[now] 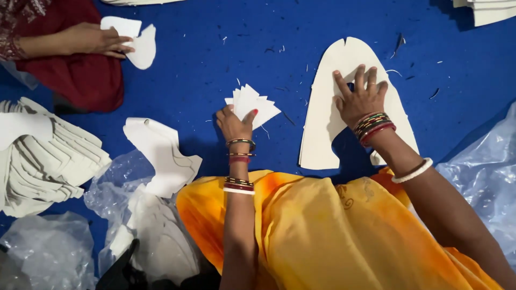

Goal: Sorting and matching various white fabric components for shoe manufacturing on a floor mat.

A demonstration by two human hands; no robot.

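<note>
Left hand (234,124) grips a fan of small white cut pieces (251,103), right hand (361,98) lies open, flat on large white shoe-upper-shaped sheet (328,115) on blue floor (215,59); cut stack (43,156) at left, work apparently midway

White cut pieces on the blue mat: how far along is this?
Looks done: a large stack sits at the left. In hand: the left hand grips a fan of small pieces; the right hand presses a big arch-shaped piece flat. Left: looser pieces on plastic.
</note>
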